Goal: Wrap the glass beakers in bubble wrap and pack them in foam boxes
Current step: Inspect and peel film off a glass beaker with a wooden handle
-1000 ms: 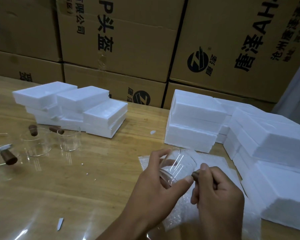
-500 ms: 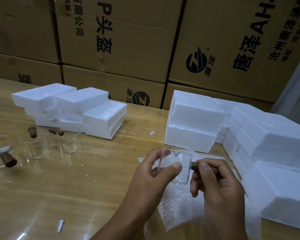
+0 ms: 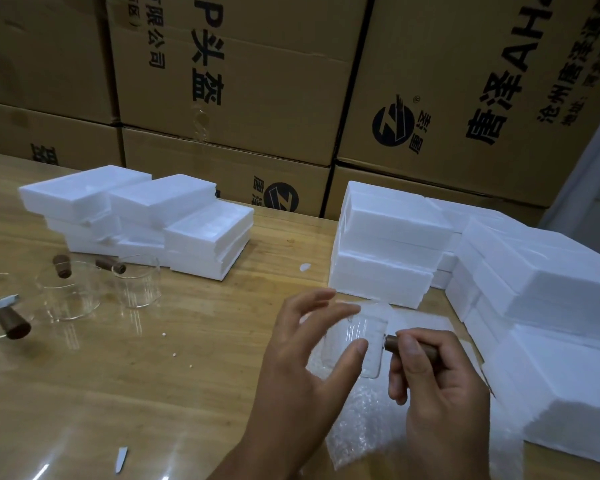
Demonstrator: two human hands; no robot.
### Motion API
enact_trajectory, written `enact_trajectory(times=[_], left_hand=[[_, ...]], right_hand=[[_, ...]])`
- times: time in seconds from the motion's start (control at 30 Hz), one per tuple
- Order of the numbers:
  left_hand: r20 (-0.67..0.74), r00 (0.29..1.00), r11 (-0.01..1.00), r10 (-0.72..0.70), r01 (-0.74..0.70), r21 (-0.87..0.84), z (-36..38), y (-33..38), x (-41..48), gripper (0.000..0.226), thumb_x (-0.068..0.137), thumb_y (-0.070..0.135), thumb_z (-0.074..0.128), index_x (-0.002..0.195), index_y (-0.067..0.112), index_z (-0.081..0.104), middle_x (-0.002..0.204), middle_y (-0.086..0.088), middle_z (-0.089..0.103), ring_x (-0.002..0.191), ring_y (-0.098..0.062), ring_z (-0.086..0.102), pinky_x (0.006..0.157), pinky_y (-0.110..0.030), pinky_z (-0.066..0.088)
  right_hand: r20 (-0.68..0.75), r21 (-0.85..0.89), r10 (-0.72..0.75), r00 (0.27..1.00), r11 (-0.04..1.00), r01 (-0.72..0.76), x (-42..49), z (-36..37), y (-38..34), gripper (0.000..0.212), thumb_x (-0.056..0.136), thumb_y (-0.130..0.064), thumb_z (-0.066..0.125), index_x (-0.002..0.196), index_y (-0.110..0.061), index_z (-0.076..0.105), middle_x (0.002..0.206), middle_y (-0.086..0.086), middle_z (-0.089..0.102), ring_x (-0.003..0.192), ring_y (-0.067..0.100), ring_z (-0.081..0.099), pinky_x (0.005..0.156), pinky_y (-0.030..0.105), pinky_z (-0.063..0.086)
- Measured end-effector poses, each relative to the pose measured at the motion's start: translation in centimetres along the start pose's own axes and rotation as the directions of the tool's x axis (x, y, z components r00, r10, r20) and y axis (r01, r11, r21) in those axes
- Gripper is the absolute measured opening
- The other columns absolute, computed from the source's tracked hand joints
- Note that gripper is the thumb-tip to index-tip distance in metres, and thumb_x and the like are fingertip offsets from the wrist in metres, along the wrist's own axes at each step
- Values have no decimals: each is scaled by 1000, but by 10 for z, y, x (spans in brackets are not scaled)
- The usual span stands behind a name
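Note:
A clear glass beaker [image 3: 361,344] with a brown wooden side handle [image 3: 394,342] hangs upright just above a sheet of bubble wrap [image 3: 371,420]. My right hand [image 3: 433,382] grips that handle with curled fingers. In front of the glass, my left hand [image 3: 305,362] has its fingers spread and loose, thumb close to the beaker wall; whether it touches is unclear. Three more glass beakers with wooden handles [image 3: 137,285] [image 3: 68,292] [image 3: 0,313] stand at the left of the table. White foam boxes sit in stacks at the back left [image 3: 174,223] and at the right [image 3: 388,244].
Large printed cardboard cartons [image 3: 257,91] wall off the far side of the wooden table [image 3: 118,375]. Further foam boxes [image 3: 551,341] run along the right edge. Small foam crumbs [image 3: 305,267] and a white scrap [image 3: 121,459] lie on the table.
My left hand has let go of the beaker and spread its fingers. The beaker turned from tilted to upright and now hangs by its handle from my right hand.

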State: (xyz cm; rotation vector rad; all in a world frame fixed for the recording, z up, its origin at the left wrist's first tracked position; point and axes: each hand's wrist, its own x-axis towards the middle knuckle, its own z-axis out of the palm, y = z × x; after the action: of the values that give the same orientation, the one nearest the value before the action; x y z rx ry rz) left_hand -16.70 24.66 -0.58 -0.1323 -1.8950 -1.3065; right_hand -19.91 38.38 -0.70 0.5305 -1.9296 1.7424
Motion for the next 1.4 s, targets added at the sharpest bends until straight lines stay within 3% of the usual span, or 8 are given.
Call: enact_trajectory(times=[0.13, 0.33, 0.53, 0.7, 0.87, 1.03, 1.2, 1.4], left_hand=[[6, 995, 994, 104, -105, 27, 2, -2, -3, 27, 86, 24, 60, 110, 29, 71, 129, 11, 57, 123, -10, 56, 97, -14, 42], [14, 995, 992, 99, -99, 72, 0, -6, -4, 33, 75, 24, 56, 104, 38, 66, 123, 19, 57, 112, -9, 55, 91, -14, 42], [203, 979, 996, -8, -11, 92, -13, -11, 1, 41, 71, 30, 54, 109, 40, 64, 133, 24, 55, 129, -8, 47, 98, -14, 39], [351, 922, 986, -165, 142, 91, -22, -11, 2, 43, 75, 43, 54, 116, 50, 63, 135, 26, 51, 124, -3, 54, 93, -24, 50], [563, 754, 908, -338, 418, -16, -35, -15, 10, 50, 71, 47, 68, 119, 58, 57, 125, 21, 62, 117, -6, 61, 91, -22, 52], [433, 847, 884, -309, 424, -198, -35, -18, 11, 54, 65, 36, 84, 116, 44, 67, 120, 4, 71, 111, -16, 69, 86, -21, 55], [281, 921, 879, -271, 356, -316, -25, -16, 7, 54, 63, 32, 86, 114, 27, 69, 117, -2, 73, 107, -20, 71, 83, -22, 57], [38, 999, 999, -35, 36, -28, -23, -15, 5, 47, 70, 47, 81, 112, 27, 73, 119, 10, 67, 113, -18, 66, 87, -30, 58]], right_hand=[[20, -69, -21, 1000, 997, 22, -4, 4, 4, 12, 93, -31, 59, 89, -23, 66, 55, 3, 59, 46, 13, 55, 50, 17, 47], [65, -109, -21, 998, 994, 28, -6, 6, 9, 10, 85, -25, 58, 86, -30, 66, 51, 0, 60, 44, 10, 55, 49, 18, 46], [223, -155, 25, 974, 988, 10, -2, 1, 6, 15, 80, -27, 58, 85, -39, 65, 62, -9, 69, 48, 9, 60, 52, 16, 49], [257, -172, -14, 966, 983, 60, -3, 0, -1, 15, 82, -27, 57, 85, -40, 63, 62, -17, 67, 52, 5, 61, 54, 9, 46], [286, -212, -88, 954, 965, 153, -2, -4, -8, 14, 85, -46, 47, 90, -40, 59, 74, -19, 68, 67, 0, 65, 59, 5, 43], [194, -158, -196, 961, 961, 228, -2, -3, -11, 10, 90, -37, 48, 92, -36, 58, 79, -17, 67, 66, 1, 64, 60, 10, 47], [69, -113, -164, 984, 979, 171, -6, 2, -12, 12, 91, -39, 49, 91, -35, 60, 72, -15, 64, 68, 6, 65, 60, 7, 44], [8, -73, -64, 998, 995, 64, -6, 8, -8, 16, 87, -49, 47, 91, -39, 59, 77, -17, 69, 69, 8, 65, 56, 10, 45]])
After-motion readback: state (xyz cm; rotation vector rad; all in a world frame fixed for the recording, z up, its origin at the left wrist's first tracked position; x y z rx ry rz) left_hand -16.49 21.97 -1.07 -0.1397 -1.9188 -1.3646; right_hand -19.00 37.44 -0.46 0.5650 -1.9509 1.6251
